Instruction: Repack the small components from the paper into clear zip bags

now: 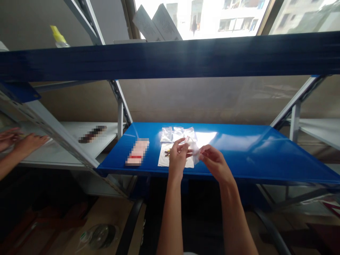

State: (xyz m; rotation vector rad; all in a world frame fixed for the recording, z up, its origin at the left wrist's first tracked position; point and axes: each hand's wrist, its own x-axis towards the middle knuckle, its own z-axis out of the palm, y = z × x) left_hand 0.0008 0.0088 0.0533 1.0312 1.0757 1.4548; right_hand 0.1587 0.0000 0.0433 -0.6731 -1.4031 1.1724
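Observation:
My left hand (177,157) and my right hand (215,163) hang just above the front of a blue metal shelf (239,163). Between them, both pinch a small clear plastic bag (193,148) by its edges. Under my left hand lies a white paper sheet (166,161) bearing small brass-coloured metal pieces (167,152). Behind it stand several clear zip bags (177,134) in a row. Left of the sheet lies a pixelated flat package (137,152) with a red stripe, its details hidden.
A co-worker's two hands (23,141) rest on a white shelf (66,156) at the far left, near a pixelated dark object (92,134). A blue crossbeam (170,58) and grey uprights frame the view. A bright window (202,17) lies beyond.

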